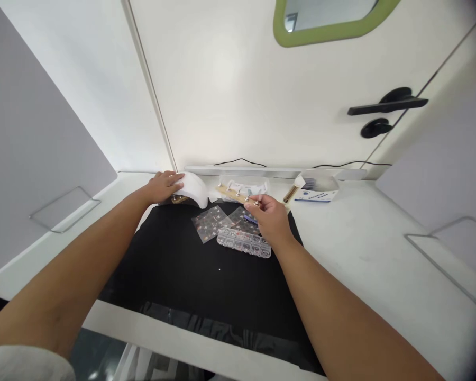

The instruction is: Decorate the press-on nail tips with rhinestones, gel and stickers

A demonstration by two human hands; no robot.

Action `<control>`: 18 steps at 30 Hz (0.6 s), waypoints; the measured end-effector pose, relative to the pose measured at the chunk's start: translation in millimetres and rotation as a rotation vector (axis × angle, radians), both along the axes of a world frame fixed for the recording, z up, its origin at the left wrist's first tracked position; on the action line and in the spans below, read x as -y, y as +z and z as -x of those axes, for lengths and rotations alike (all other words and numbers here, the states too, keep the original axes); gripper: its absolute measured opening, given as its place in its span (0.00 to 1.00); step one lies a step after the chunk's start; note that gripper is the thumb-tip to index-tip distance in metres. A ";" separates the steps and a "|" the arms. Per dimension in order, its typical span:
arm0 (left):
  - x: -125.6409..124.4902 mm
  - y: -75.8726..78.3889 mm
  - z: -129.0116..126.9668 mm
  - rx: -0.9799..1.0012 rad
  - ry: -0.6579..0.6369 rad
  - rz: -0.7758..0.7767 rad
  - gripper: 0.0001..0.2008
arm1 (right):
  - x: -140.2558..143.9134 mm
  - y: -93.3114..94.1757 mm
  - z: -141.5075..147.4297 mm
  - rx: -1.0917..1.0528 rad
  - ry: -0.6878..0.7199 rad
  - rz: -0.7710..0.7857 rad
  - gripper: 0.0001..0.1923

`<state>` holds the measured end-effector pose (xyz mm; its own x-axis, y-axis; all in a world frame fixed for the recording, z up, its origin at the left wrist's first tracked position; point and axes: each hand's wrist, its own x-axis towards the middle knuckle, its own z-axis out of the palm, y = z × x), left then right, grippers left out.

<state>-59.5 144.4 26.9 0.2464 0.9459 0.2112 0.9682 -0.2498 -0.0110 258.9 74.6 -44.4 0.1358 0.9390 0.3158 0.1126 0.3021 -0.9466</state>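
Nail kit laid out, lamp not loaded.
Left hand rests flat on lamp; right hand pinches wooden strip just beside it.

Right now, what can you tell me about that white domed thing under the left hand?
The white dome is a smooth, glossy, plastic-looking shell, rounded on top with an arched opening low at its front where something tan shows inside. It sits upright at the far left corner of the black cloth, close to the wall. The left hand rests on its left side, fingers laid over the top. To its right lies a wooden strip, which the right hand pinches at the near end.
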 end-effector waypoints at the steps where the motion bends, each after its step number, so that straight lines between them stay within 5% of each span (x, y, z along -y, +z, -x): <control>1: -0.2 0.1 -2.8 -0.008 0.010 0.009 0.19 | 1.9 2.1 -0.1 0.033 0.008 -0.010 0.16; 10: -9.9 4.8 -16.0 -0.015 0.059 0.130 0.25 | 7.8 7.9 -0.5 0.221 0.083 -0.065 0.09; 18: -10.0 -2.1 -12.9 0.082 0.036 0.071 0.23 | 18.8 14.2 9.3 0.389 0.208 -0.127 0.04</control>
